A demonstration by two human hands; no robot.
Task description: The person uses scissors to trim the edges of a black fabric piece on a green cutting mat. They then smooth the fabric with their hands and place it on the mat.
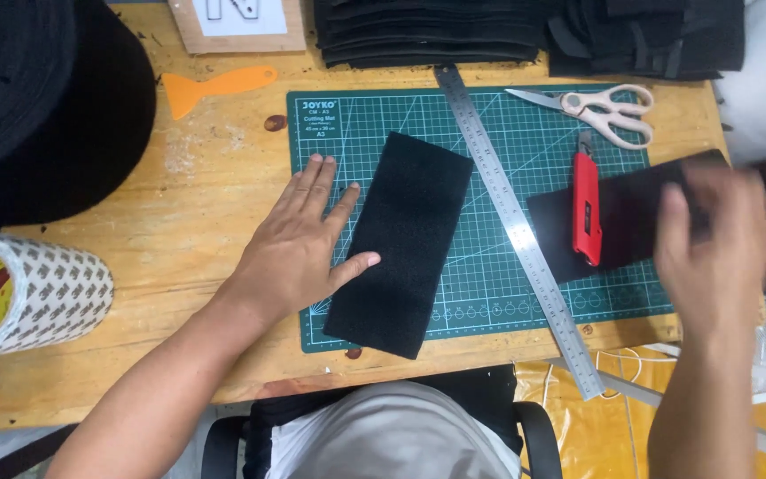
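Hands working over the green gridded cutting mat [489,284] on the wooden table [197,231]. Left hand [299,244] is lying flat at the mat's left edge, fingers spread and released, thumb and fingertips pressing on the black rectangular felt strip [405,239] lying diagonally on the mat's left half. Right hand [711,257] is blurring at the mat's right edge, fingers resting on the black felt sheet [631,222] there; can't tell whether it is gripping it. Red utility knife [586,208] is lying on that sheet's left end. Long steel ruler [516,226] is running diagonally across the mat between the two felt pieces. Further out: pale-handled scissors [609,111] sitting at the mat's top right corner, orange plastic scraper [214,87] lying left of the mat's top edge, stacked black felt [436,31] piling beyond the mat. Patterned tape roll [24,293] is sitting far left of the mat.
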